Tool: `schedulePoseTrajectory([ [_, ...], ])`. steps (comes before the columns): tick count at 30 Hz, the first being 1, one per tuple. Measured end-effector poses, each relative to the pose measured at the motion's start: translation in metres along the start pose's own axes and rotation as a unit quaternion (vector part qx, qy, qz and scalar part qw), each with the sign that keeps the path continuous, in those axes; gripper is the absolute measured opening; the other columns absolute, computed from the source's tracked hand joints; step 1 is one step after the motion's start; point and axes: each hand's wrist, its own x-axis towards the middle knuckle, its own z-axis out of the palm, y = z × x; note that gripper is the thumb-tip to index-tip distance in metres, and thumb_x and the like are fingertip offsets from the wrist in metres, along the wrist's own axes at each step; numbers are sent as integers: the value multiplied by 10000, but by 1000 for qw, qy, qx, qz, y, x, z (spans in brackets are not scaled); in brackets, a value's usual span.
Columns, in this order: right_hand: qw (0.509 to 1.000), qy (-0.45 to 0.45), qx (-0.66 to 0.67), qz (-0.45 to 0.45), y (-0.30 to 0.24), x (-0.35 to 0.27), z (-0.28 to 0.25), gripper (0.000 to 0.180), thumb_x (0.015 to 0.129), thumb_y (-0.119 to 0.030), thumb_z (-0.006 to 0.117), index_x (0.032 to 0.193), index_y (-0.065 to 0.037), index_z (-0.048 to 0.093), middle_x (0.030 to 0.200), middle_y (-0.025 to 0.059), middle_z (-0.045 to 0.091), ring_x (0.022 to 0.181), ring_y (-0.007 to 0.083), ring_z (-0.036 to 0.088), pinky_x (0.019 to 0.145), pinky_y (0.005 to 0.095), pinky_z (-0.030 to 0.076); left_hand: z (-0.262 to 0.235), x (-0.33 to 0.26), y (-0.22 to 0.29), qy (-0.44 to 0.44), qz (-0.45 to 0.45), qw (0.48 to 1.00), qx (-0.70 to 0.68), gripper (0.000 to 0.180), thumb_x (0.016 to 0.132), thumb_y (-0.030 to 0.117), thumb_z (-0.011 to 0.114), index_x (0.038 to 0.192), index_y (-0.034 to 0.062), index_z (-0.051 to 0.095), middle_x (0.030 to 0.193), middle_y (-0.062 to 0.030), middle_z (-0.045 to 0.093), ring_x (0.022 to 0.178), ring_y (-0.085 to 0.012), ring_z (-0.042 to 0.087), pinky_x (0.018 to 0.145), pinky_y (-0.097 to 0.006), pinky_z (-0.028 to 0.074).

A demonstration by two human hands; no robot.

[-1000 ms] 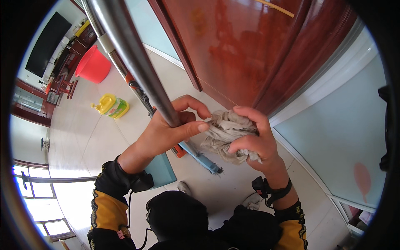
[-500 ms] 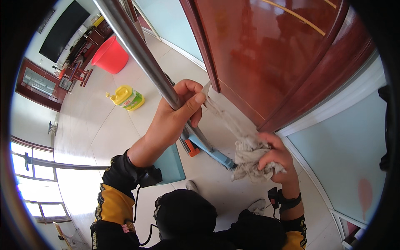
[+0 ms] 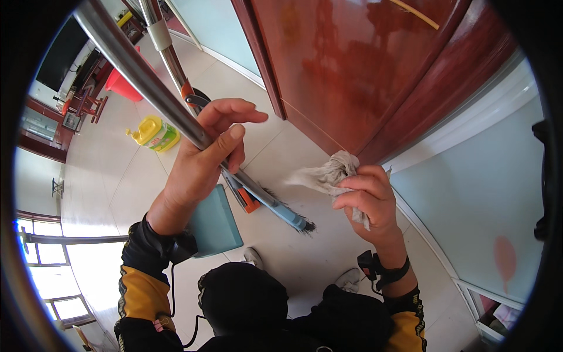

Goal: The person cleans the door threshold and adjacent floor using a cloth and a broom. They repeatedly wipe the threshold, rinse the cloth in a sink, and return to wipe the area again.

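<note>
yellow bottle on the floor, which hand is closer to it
Left. The left hand, wrapped around the metal pole, sits just right of the yellow bottle in the picture. The right hand, holding a grey rag, is much farther right, by the wooden door.

A lived-in home is being shown, most likely a living room or hallway being cleaned. This is being suggested by the pale tiled floor (image 3: pixel 111 176), the glossy red-brown wooden door (image 3: pixel 363 64) set against light blue walls (image 3: pixel 469 199), and the dark wooden furniture (image 3: pixel 82 105) being glimpsed at the far side beside a flat television screen (image 3: pixel 61 56). Household cleaning goods are being kept on the floor: a yellow detergent jug (image 3: pixel 153 134), a red plastic tub (image 3: pixel 120 85), a teal dustpan (image 3: pixel 214 223) and a broom (image 3: pixel 275 208), while daylight is being let in through a large window (image 3: pixel 41 258).
</note>
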Motion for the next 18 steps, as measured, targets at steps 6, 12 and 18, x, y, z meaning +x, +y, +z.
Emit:
schedulePoseTrajectory([
  [6,998,17,60,6,-3,7,2,255,534,69,640,703,-122,632,961,10,601,855,245,516,679,318,457,14,-3,6,-108,-110,985,78,317,847,211,658,1073,19,547,958,-42,618,577,-22,451,521,-169,369],
  [12,993,12,112,-26,-4,14,0,243,546,67,630,708,-113,627,992,20,597,888,266,515,722,329,450,31,3,3,-122,-154,975,105,217,848,121,645,1015,27,543,811,13,554,591,-8,436,508,-160,334],
  [18,986,55,156,18,9,-3,-5,251,612,107,610,770,-88,608,939,54,567,900,268,523,784,324,444,19,5,-5,-27,-120,992,27,106,892,110,568,937,40,503,735,20,460,521,-27,357,465,-177,294],
])
